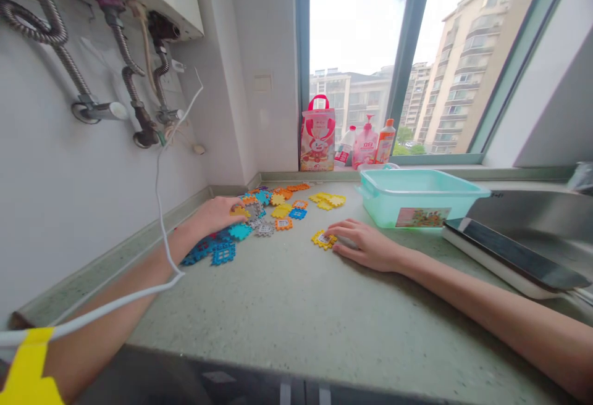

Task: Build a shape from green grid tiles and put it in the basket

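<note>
Yellow tile (323,239) under flat right hand (365,246); left hand (217,213) cupped on tile pile (264,210); teal tub (417,198) beside.

A heap of flat plastic building tiles (273,207) with notched edges lies spread on the table near the corner of the wall: orange, yellow, blue, teal and grey pieces, some overlapping, some lying singly. One yellow tile (323,239) lies apart from the heap, flat, touched by the fingers (334,229) of the right hand (365,246). The left hand (217,215) rests on the heap's near edge, over a yellow piece (239,212).
</note>
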A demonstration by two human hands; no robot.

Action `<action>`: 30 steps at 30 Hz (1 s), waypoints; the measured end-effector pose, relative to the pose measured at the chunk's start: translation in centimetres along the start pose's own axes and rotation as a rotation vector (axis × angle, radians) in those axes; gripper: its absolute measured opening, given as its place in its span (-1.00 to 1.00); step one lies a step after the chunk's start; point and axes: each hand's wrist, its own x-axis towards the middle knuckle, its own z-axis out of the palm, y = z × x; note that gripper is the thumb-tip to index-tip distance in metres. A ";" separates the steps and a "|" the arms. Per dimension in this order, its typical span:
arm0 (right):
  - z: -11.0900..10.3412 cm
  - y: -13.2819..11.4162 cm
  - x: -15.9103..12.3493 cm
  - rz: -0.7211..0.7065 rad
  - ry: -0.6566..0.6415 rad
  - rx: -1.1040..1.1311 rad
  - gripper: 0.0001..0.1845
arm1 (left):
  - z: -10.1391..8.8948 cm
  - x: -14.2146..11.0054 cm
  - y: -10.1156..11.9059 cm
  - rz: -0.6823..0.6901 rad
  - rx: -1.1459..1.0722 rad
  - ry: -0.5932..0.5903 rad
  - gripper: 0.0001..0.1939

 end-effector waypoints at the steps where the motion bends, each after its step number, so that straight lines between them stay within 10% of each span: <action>1: 0.0 0.0 0.0 0.004 0.001 0.006 -0.60 | -0.1 0.0 0.4 -0.017 0.014 0.020 -0.61; 6: -0.1 -0.2 0.0 0.020 -0.010 0.009 -0.60 | 0.3 -0.4 6.1 0.169 -0.114 0.154 -0.60; 10: 0.1 0.0 -0.1 0.073 -0.014 0.002 -0.49 | 2.0 -1.6 12.1 0.530 -0.141 -0.161 -0.52; 14: 0.2 -1.2 -0.4 0.084 -0.017 0.007 -0.24 | 2.9 -1.9 14.6 0.576 -0.029 -0.239 -0.49; 22: 0.0 -8.4 -0.1 -0.261 -0.251 0.126 -0.32 | 2.8 0.0 8.8 0.279 0.175 0.075 -0.60; 30: -0.4 -7.2 -0.3 -0.173 -0.242 0.057 -0.42 | 3.7 0.9 3.3 -0.099 0.243 0.018 -0.38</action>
